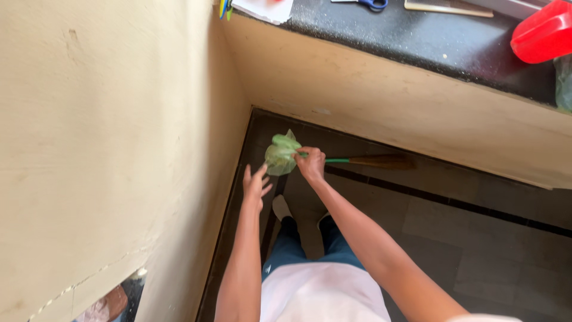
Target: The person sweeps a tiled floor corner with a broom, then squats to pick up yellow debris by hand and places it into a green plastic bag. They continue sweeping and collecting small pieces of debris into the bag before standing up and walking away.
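My right hand (311, 164) grips the green handle of a broom (369, 160) whose brown bristles point right, low along the floor by the wall. A crumpled green plastic bag (280, 154) covers the handle's end, just left of that hand. My left hand (255, 186) hangs open with spread fingers a little below and left of the bag, not touching it. My legs in blue jeans and my white socks show beneath the arms.
A beige wall (107, 149) fills the left. A dark stone counter (417, 36) runs above, carrying blue-handled scissors (372, 4), a comb (447, 7), papers (262, 9) and a red plastic container (545, 33). Grey floor tiles (476, 238) with dark stripes lie to the right.
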